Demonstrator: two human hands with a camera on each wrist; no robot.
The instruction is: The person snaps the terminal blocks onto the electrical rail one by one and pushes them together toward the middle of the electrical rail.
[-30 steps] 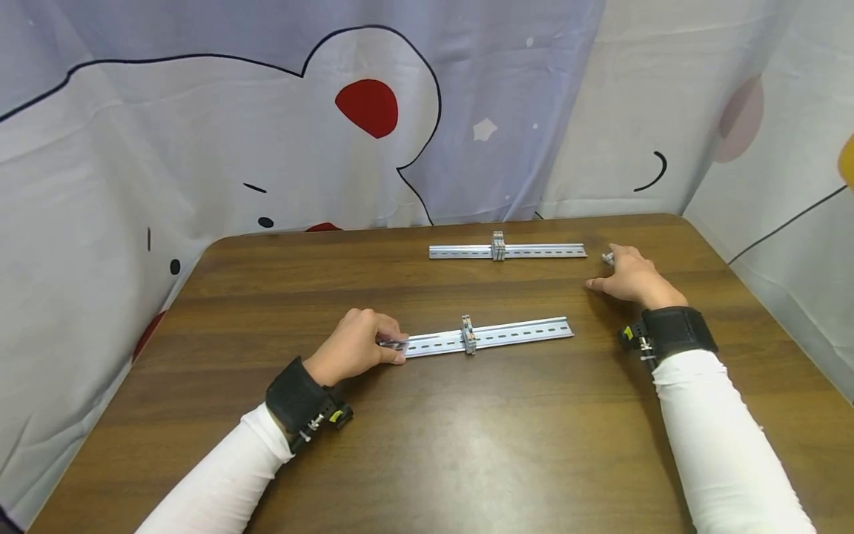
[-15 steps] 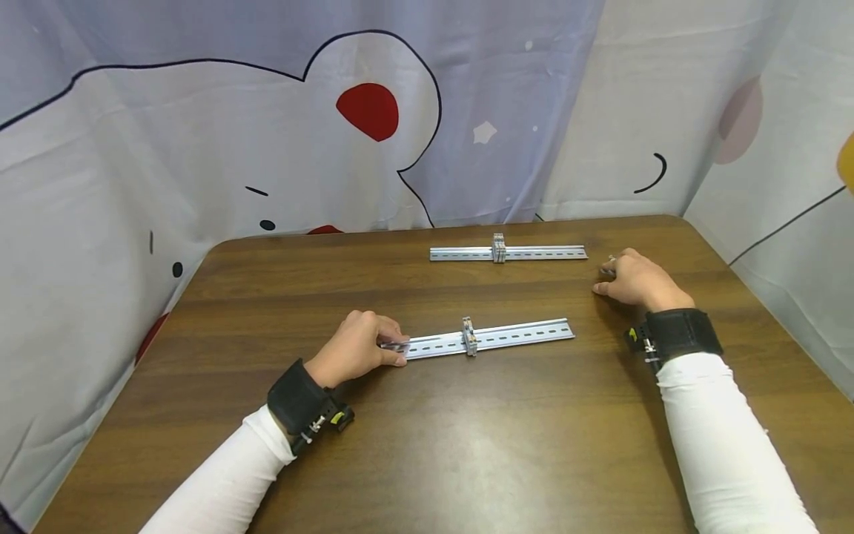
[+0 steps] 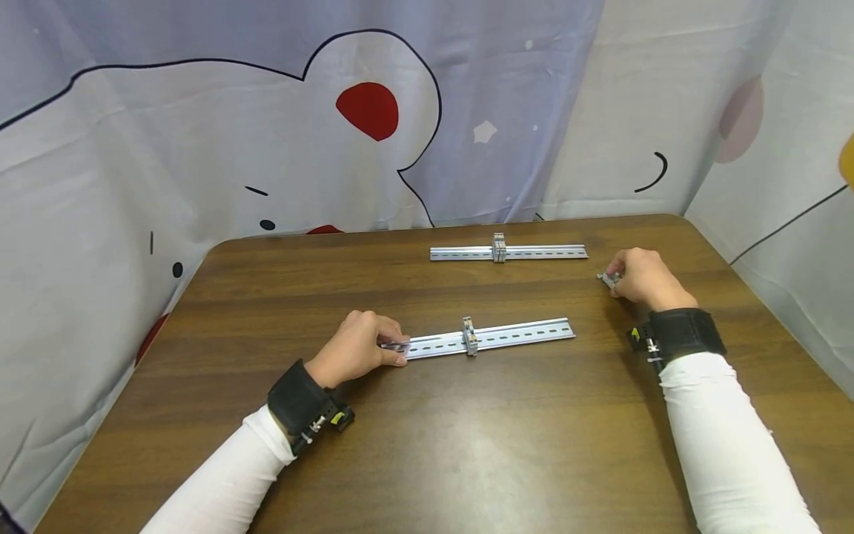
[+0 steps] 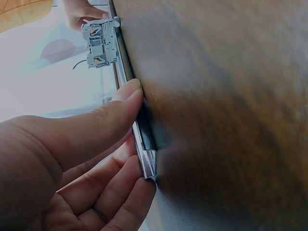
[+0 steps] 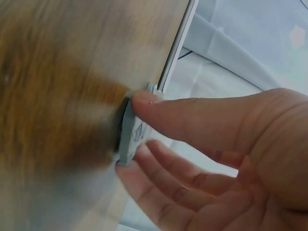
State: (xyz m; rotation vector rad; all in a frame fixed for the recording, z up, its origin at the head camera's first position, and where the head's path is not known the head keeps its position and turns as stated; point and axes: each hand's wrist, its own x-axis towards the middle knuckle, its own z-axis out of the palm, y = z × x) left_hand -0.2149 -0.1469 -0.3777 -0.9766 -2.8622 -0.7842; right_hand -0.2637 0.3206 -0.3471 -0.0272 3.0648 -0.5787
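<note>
My left hand (image 3: 360,347) grips the left end of a slotted metal DIN rail (image 3: 523,334) lying on the table, thumb on the near edge and fingers on the far one. A grey terminal block (image 4: 101,43) with orange marks stands clipped on that rail, a little left of its middle. At the back right, my right hand (image 3: 646,280) pinches a loose grey terminal block (image 5: 131,132) between thumb and fingertips, close over the table. In the head view this loose block (image 3: 608,280) shows at the fingertips, partly hidden by them.
Behind lies a second DIN rail (image 3: 460,254), with several terminal blocks (image 3: 499,248) clipped together near its middle. The brown wooden table (image 3: 427,445) ends at the back against a printed curtain (image 3: 200,148).
My right hand has moved slightly right and its fingers have closed on the loose terminal block, which has turned and come a little nearer. The left hand and both rails stay put.
</note>
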